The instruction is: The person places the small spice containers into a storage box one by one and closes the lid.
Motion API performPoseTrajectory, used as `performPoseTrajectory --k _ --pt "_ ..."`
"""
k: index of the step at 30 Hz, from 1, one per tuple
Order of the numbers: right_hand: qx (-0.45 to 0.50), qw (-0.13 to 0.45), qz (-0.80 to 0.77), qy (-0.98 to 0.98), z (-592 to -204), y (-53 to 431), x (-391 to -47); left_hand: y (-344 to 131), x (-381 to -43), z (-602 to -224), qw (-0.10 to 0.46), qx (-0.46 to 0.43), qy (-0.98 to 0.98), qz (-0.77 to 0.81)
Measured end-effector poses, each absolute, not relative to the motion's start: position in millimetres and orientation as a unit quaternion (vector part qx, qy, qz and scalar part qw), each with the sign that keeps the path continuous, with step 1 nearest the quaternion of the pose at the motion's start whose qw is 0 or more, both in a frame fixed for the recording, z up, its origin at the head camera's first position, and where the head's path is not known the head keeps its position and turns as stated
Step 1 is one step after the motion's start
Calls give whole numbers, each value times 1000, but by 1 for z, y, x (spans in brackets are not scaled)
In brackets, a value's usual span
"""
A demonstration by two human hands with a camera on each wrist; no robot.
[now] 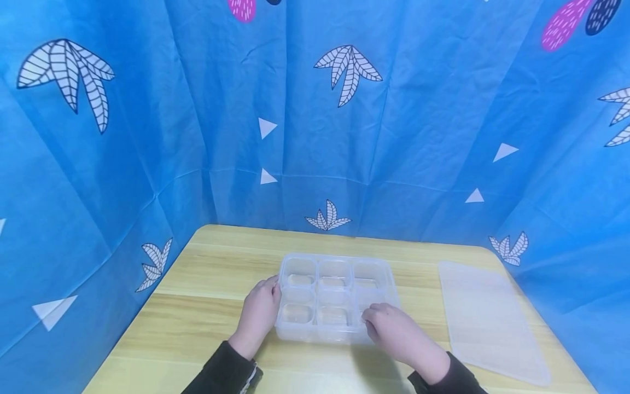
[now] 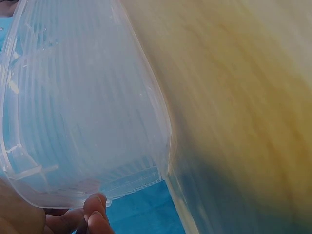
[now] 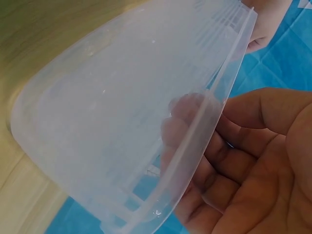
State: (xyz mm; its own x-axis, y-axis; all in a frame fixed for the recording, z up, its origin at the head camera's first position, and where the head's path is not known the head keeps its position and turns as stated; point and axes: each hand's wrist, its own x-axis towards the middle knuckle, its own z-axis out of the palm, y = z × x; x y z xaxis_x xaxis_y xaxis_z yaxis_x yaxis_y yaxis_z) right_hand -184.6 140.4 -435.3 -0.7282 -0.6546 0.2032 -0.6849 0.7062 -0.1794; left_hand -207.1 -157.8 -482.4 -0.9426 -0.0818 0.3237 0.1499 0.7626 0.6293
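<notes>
A clear plastic box divided into several rounded compartments sits on the table in the head view. My left hand grips its left end, thumb at the upper rim; in the left wrist view the fingertips curl against the ribbed plastic. At the front right compartment, my right hand pinches the edge with bent fingers. Through the translucent wall in the right wrist view, the curled fingers show behind the rim, with the thumb close to it. That compartment is partly hidden by the hand.
A flat, frosted translucent lid lies on the right side of the wood-grain table. Blue patterned cloth hangs behind the table and along both sides.
</notes>
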Motion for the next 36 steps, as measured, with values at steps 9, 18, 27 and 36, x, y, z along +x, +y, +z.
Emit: performPoseTrajectory --k 9,18,27,36 --pt "368 4 158 -916 -436 143 -187 -158 -207 -483 173 -21 -925 -338" --pt "359 -12 179 -916 -438 144 -189 -158 -207 -482 169 -16 -925 -341" --pt "354 -11 188 -916 -439 147 -189 -158 -207 -483 168 -17 -925 -340" --pt "369 38 186 -910 -438 150 -190 -159 -208 -484 168 -19 -926 -338"
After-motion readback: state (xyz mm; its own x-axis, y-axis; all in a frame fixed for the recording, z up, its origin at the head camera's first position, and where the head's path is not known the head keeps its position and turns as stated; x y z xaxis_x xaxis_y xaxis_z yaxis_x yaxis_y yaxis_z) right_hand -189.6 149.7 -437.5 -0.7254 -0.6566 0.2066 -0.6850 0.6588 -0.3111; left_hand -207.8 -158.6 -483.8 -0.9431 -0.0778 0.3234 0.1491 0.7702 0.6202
